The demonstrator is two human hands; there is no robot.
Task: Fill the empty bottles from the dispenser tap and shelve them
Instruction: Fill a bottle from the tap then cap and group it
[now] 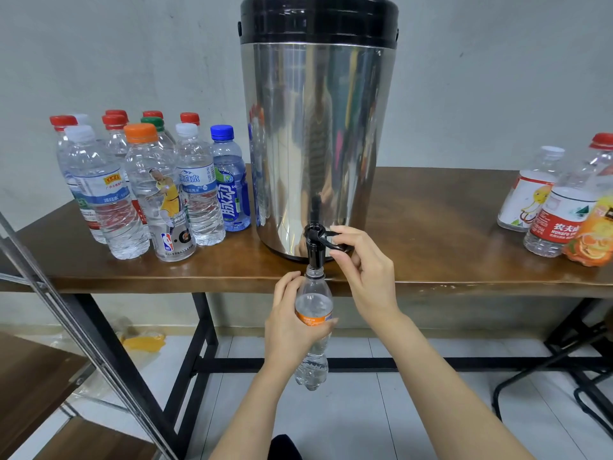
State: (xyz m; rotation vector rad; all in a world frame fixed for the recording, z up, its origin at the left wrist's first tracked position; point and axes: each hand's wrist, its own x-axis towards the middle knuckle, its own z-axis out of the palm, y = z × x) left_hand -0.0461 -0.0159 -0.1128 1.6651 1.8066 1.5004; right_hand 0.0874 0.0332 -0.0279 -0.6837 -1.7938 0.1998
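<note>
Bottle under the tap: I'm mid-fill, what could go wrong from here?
1. The bottle hangs in the air below the table edge, held only by the left hand; its narrow mouth sits just under the tap, so a small drift could send water onto the floor.
2. The right hand pinches the tap lever; closing it late may overflow the bottle onto the left hand.

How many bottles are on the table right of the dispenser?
3: a white-label bottle, a red-label bottle beside it, an orange-label bottle at the frame's edge. More may be cut off.
</note>
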